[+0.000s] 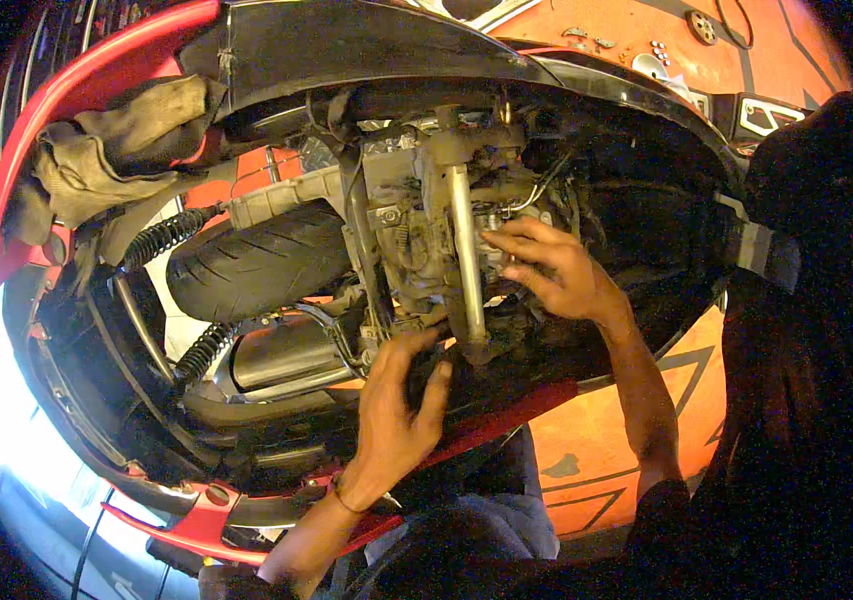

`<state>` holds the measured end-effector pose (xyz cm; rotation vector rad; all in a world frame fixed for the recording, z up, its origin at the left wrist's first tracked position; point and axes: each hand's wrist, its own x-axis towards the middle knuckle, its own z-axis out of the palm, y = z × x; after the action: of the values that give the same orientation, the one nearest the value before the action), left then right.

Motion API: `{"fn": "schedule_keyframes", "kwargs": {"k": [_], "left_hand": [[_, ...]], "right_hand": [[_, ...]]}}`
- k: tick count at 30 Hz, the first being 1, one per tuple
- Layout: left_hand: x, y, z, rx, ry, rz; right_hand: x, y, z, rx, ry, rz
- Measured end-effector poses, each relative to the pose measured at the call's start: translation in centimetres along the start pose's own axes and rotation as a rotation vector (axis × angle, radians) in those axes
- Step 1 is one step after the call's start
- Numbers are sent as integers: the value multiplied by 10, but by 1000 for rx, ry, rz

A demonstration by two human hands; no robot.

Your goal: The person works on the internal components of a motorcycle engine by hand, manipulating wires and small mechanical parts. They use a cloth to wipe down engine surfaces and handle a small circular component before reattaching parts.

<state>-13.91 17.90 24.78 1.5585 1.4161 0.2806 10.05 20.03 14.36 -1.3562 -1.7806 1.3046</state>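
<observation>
A scooter's engine bay lies exposed inside its red and black body. My right hand [561, 275] reaches in from the right, fingers stretched out and thumb apart, beside a metal tube [464, 255] that runs across the bay. Its fingertips are close to small metal engine parts; whether they touch them I cannot tell. My left hand [398, 415] reaches in from the lower side, its thumb and fingers apart, near the lower end of that tube. Its fingertips are partly hidden among the dark parts. Neither hand visibly holds anything.
To the left are a rear tyre [261, 262], a coil spring [168, 238] and a dark silver muffler [291, 355]. A brown cloth [111, 160] drapes over the red rim. Loose small parts and a round pulley [702, 27] lie on the orange surface at the upper right.
</observation>
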Motion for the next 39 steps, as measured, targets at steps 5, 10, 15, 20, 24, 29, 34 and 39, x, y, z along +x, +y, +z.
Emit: {"fn": "schedule_keyframes", "kwargs": {"k": [5,10,15,20,24,29,34,39], "left_hand": [[-38,7,-75,165,-34,-61],[21,22,-203,733,351,515],[116,47,-372,862,758,656],[155,28,-448,776,795,119],[142,22,-396,850,851,387],[137,31,-409,838,790,384],[143,25,-414,819,828,333],[143,37,-411,791,779,268]], "right_hand": [[22,-4,32,-337,464,-135],[17,-12,54,120,659,518],[3,-28,34,-429,457,270],[19,-56,32,-857,68,562],[17,-52,36,-848,228,806],[22,-22,56,300,458,1150],[2,-20,62,-856,295,738],[-27,-12,22,-871,-86,458]]}}
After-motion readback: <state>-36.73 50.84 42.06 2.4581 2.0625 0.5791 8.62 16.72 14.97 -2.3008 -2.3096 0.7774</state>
